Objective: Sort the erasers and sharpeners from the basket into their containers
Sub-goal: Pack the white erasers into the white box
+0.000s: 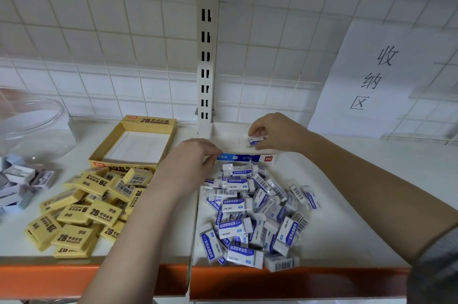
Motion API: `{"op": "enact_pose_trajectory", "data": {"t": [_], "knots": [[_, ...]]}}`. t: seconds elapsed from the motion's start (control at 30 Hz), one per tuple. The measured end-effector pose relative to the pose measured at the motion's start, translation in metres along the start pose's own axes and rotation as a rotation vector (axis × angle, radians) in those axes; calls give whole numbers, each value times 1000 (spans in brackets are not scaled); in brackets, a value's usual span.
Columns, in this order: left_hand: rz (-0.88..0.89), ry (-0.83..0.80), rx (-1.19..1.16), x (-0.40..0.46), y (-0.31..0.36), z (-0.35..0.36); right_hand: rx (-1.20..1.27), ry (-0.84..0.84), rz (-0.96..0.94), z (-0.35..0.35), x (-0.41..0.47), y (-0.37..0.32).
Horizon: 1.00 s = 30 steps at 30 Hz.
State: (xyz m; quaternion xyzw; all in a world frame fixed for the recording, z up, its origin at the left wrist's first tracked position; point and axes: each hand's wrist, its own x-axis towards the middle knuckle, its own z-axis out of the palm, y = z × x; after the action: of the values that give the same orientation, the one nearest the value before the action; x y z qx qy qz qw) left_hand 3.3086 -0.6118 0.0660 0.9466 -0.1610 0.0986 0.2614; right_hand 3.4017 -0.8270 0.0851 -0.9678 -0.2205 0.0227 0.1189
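The right hand (270, 131) pinches one white and blue eraser (257, 140) between thumb and fingertips, holding it low inside the white and blue box (247, 158) at the far side of the shelf (359, 192), seemingly close to its right end. The left hand (195, 162) rests on the near left rim of that box, fingers curled over the edge, steadying it. Just near of the box lies the loose heap of blue erasers (250, 214); to the left, a heap of yellow 2B erasers (86, 207) sits near of an open yellow box (135, 142), which looks unfilled. At the far left are small grey sharpeners (18, 182) beside a clear jar (34, 127). To place this piece well, I would set it flat and square against the box wall, label up, so later rows pack tightly, and let the left hand hold the light carton against sliding. Most of the sorting appears undone
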Motion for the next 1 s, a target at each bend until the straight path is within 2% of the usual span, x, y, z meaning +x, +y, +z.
{"op": "enact_pose_trajectory", "data": {"t": [0.1,0.5,0.87,1.0], "knots": [[0,-1,-3,0,0,0,-47,108,68,1,3,5],[9,-2,-14,-1,0,-1,-80,204,171,15,4,11],[1,1,-12,-2,-2,0,-17,221,258,13,3,4],[8,27,-58,-1,-4,0,136,315,206,3,-19,-4]]}}
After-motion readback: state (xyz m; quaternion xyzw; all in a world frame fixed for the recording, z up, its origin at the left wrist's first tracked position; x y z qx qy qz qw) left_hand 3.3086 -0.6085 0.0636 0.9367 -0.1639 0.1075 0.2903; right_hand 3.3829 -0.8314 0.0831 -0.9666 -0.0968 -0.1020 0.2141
